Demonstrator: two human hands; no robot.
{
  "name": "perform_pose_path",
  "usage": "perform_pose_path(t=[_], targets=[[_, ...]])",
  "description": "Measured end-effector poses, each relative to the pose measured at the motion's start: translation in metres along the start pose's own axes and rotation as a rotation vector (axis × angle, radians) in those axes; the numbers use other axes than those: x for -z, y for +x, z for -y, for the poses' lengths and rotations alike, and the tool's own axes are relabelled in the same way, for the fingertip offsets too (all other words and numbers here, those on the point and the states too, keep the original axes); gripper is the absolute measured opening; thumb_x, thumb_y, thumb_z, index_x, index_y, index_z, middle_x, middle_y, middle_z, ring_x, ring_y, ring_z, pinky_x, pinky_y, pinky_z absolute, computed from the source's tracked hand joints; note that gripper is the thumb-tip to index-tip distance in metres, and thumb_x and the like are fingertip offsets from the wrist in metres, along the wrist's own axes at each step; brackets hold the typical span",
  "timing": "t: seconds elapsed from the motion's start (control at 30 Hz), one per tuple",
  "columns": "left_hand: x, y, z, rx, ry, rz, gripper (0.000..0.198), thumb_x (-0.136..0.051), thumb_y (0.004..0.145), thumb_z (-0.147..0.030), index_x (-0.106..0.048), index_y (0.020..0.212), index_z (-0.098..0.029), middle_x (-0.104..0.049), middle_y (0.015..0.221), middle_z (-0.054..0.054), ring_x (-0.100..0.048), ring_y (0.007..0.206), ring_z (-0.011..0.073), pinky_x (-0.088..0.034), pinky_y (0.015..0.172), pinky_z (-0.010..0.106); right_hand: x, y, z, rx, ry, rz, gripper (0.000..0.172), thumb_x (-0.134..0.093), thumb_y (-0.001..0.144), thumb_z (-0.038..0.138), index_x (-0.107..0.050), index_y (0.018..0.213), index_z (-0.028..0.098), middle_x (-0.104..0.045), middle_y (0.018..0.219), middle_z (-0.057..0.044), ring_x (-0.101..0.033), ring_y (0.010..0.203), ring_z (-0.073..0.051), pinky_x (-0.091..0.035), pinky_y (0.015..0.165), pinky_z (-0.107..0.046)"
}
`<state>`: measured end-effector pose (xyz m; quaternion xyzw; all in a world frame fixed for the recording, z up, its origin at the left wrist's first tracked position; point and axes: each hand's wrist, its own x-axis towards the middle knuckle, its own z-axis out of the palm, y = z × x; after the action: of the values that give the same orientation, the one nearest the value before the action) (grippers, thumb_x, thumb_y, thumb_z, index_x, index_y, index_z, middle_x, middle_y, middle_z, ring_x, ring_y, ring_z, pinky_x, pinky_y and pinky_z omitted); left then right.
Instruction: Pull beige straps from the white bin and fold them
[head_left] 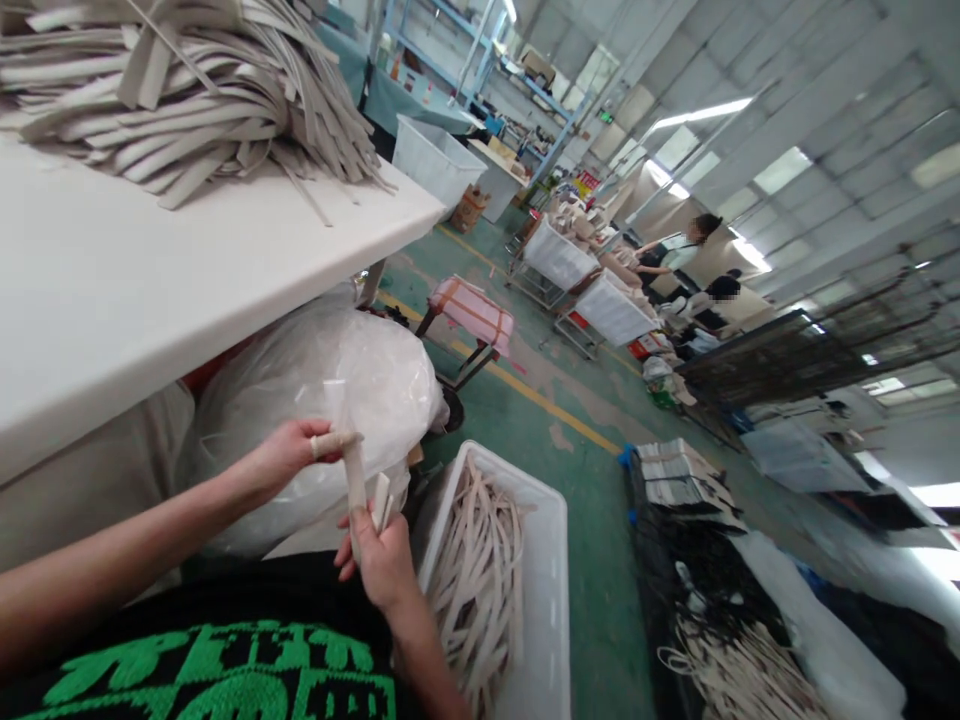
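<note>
Between my two hands runs a beige fabric strip point(354, 478), held upright in front of my body. My left hand point(304, 450) pinches it near the upper part; one of its fingers is wrapped in light tape. Lower down, my right hand point(381, 555) has its thumb pressed on the strip, and a folded end sticks up beside that thumb. To the right of my right hand stands a white plastic bin point(551, 580) with many loose beige strips point(480, 580) in it. A big heap of similar strips point(225, 100) lies on the white table at upper left.
The white table point(150, 260) has its edge close on my left, with a large clear plastic bag point(375, 370) beneath it. A pink-topped stool point(476, 312) stands ahead. Farther off are white carts point(559, 258) and two people point(679, 255). Bundled strips point(742, 660) lie at lower right.
</note>
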<state>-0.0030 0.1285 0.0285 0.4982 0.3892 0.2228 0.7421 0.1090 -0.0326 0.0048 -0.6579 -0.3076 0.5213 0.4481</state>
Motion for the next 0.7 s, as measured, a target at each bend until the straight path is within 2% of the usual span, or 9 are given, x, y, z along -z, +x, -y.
perform_pose_path(t=[0.07, 0.1, 0.13, 0.2, 0.3, 0.47, 0.53, 0.63, 0.7], targets=[[-0.010, -0.007, 0.005, 0.041, 0.050, 0.187, 0.044, -0.088, 0.061, -0.060, -0.071, 0.058, -0.018, -0.062, 0.053, 0.001, -0.056, 0.055, 0.0176, -0.049, 0.058, 0.030, -0.002, 0.004, 0.004, 0.054, 0.032, -0.064, 0.078, -0.050, 0.085, 0.091, -0.067, 0.090, 0.015, -0.060, 0.055, 0.000, -0.053, 0.038, -0.011, -0.038, 0.039, -0.021], [-0.012, -0.008, 0.005, 0.046, 0.057, 0.231, 0.045, -0.087, 0.064, -0.060, -0.070, 0.057, -0.019, -0.061, 0.052, 0.000, -0.056, 0.053, 0.0175, -0.048, 0.058, 0.030, -0.002, 0.005, 0.006, 0.083, 0.046, -0.074, 0.078, -0.049, 0.086, 0.090, -0.068, 0.093, 0.015, -0.062, 0.057, 0.000, -0.054, 0.039, -0.011, -0.040, 0.041, -0.021], [-0.012, -0.009, 0.004, 0.038, 0.056, 0.225, 0.044, -0.087, 0.064, -0.059, -0.071, 0.058, -0.018, -0.062, 0.053, 0.001, -0.056, 0.054, 0.0177, -0.049, 0.060, 0.030, -0.002, 0.005, 0.006, 0.110, 0.056, -0.067, 0.078, -0.049, 0.087, 0.089, -0.068, 0.096, 0.014, -0.063, 0.059, -0.001, -0.055, 0.041, -0.011, -0.041, 0.042, -0.021], [-0.005, -0.005, -0.003, -0.007, 0.060, 0.111, 0.040, -0.090, 0.061, -0.056, -0.077, 0.066, -0.018, -0.071, 0.064, 0.004, -0.063, 0.064, 0.0198, -0.052, 0.067, 0.031, -0.003, 0.002, 0.002, 0.139, 0.054, -0.002, 0.076, -0.050, 0.089, 0.087, -0.070, 0.098, 0.014, -0.066, 0.063, -0.002, -0.057, 0.043, -0.011, -0.043, 0.044, -0.021], [0.006, 0.002, -0.015, -0.054, 0.121, 0.004, 0.044, -0.092, 0.058, -0.056, -0.084, 0.079, -0.018, -0.081, 0.085, 0.009, -0.069, 0.080, 0.0241, -0.054, 0.076, 0.033, -0.009, -0.003, -0.009, 0.132, 0.035, 0.064, 0.072, -0.051, 0.090, 0.085, -0.068, 0.089, 0.015, -0.064, 0.061, -0.001, -0.057, 0.043, -0.010, -0.042, 0.043, -0.019], [-0.008, -0.010, -0.017, 0.026, 0.242, 0.300, 0.046, -0.084, 0.068, -0.065, -0.077, 0.063, -0.020, -0.069, 0.055, 0.004, -0.061, 0.053, 0.0205, -0.053, 0.061, 0.034, -0.015, 0.009, 0.000, 0.237, 0.088, -0.125, 0.069, -0.048, 0.094, 0.083, -0.067, 0.090, 0.017, -0.062, 0.059, 0.000, -0.057, 0.044, -0.011, -0.044, 0.045, -0.020], [-0.010, -0.011, -0.020, -0.018, 0.252, 0.249, 0.047, -0.085, 0.066, -0.067, -0.078, 0.063, -0.020, -0.069, 0.053, 0.003, -0.061, 0.051, 0.0207, -0.053, 0.060, 0.033, -0.016, 0.011, 0.004, 0.275, 0.105, -0.108, 0.067, -0.048, 0.096, 0.080, -0.069, 0.095, 0.016, -0.064, 0.063, 0.000, -0.059, 0.046, -0.011, -0.046, 0.047, -0.021], [-0.006, -0.007, -0.032, -0.132, 0.310, 0.052, 0.046, -0.091, 0.059, -0.063, -0.085, 0.078, -0.022, -0.082, 0.079, 0.006, -0.073, 0.077, 0.0261, -0.058, 0.074, 0.032, -0.022, 0.005, -0.004, 0.263, 0.093, -0.011, 0.062, -0.052, 0.097, 0.076, -0.071, 0.097, 0.017, -0.066, 0.065, -0.001, -0.061, 0.049, -0.012, -0.049, 0.051, -0.021], [-0.005, -0.006, -0.038, -0.147, 0.349, 0.066, 0.045, -0.092, 0.060, -0.062, -0.087, 0.082, -0.023, -0.084, 0.089, 0.007, -0.074, 0.087, 0.0279, -0.059, 0.080, 0.032, -0.026, 0.001, -0.010, 0.244, 0.086, -0.012, 0.061, -0.051, 0.098, 0.074, -0.071, 0.093, 0.017, -0.065, 0.063, 0.000, -0.060, 0.048, -0.012, -0.048, 0.051, -0.021]])
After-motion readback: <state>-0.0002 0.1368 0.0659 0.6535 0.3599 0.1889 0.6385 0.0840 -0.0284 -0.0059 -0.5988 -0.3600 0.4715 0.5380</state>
